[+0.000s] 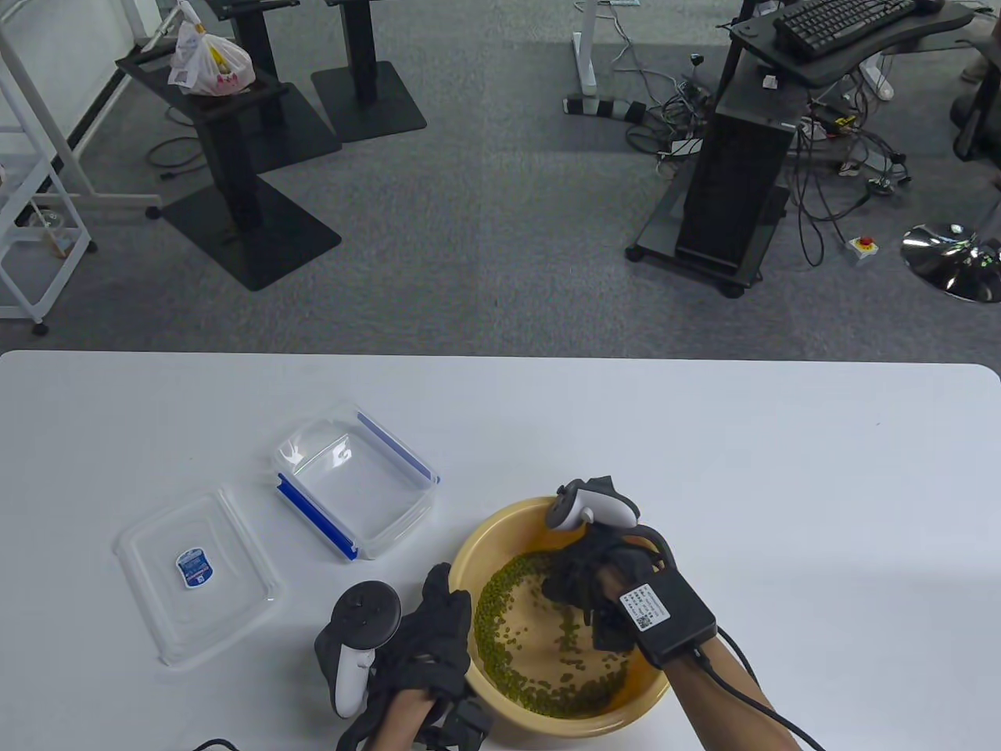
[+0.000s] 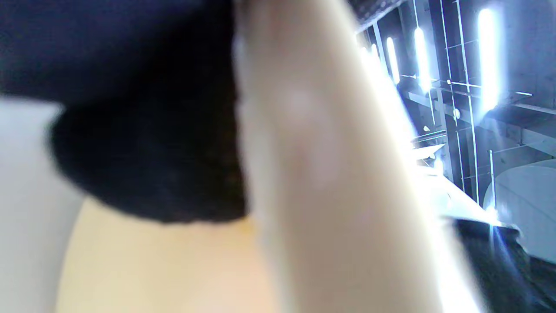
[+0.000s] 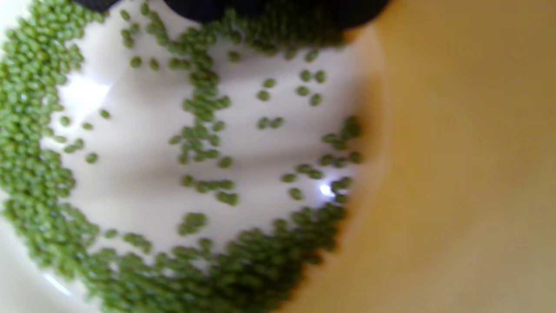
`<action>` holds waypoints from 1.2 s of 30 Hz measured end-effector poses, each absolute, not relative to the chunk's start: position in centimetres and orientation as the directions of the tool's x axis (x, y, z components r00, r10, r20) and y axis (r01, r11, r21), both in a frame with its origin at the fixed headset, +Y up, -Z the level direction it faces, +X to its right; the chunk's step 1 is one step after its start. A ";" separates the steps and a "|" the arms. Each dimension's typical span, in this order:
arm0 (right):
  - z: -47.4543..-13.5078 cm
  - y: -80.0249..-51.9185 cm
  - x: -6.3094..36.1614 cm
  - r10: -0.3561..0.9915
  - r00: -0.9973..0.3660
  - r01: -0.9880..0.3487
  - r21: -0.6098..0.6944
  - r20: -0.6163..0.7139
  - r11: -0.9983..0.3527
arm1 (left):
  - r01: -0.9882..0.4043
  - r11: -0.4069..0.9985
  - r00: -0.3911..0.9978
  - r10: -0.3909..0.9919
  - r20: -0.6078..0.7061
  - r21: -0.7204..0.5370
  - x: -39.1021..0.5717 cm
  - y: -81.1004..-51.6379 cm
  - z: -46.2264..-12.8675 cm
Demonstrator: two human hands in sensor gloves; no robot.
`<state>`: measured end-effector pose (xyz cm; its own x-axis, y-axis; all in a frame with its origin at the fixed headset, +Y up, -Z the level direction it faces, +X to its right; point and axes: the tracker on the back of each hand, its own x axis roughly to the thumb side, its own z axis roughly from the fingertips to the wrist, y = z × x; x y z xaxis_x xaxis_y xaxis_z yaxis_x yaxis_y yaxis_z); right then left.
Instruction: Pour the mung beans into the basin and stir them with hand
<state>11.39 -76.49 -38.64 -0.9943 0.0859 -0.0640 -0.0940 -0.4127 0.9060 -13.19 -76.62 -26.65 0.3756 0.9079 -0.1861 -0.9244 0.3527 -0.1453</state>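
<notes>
A yellow basin (image 1: 469,547) sits at the table's front centre, with green mung beans (image 1: 500,626) spread in a ring on its floor. My right hand (image 1: 575,583) reaches down inside the basin, its gloved fingers among the beans. In the right wrist view the fingertips (image 3: 204,8) show at the top edge, touching beans (image 3: 204,130) on the pale basin floor. My left hand (image 1: 442,626) lies against the basin's left rim, fingers fairly straight. The left wrist view is blurred: a dark glove (image 2: 143,143) against the yellow basin wall (image 2: 165,269).
An empty clear storage box with blue clips (image 1: 356,477) stands left of the basin. Its clear lid (image 1: 195,571) lies flat further left. The table's far edge (image 1: 500,356) borders grey carpet with desk stands and cables.
</notes>
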 end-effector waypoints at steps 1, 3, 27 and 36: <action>-37.9 -76.6 11.9 0.080 -0.994 -0.094 0.916 -0.067 -0.389 | -0.924 0.356 0.378 0.907 -0.184 -0.139 -13.2 -76.6 -26.6; -36.5 -76.9 12.1 0.071 -0.995 -0.091 0.952 -0.074 -0.292 | -0.923 0.360 0.381 0.907 -0.182 -0.135 -13.1 -76.6 -26.7; -38.8 -76.6 6.1 0.066 -0.998 -0.026 0.865 0.008 -0.502 | -0.925 0.355 0.375 0.908 -0.188 -0.133 -13.3 -76.8 -26.7; -36.9 -76.5 11.6 -0.023 -0.996 -0.066 0.864 -0.089 -0.498 | -0.922 0.366 0.384 0.906 -0.178 -0.124 -13.2 -76.7 -26.7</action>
<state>11.56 -76.49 -36.94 -0.9958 -0.0226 -0.0889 -0.0659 -0.4985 0.8644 -13.20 -76.71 -26.66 0.3840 0.9060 -0.1781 -0.9221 0.3664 -0.1241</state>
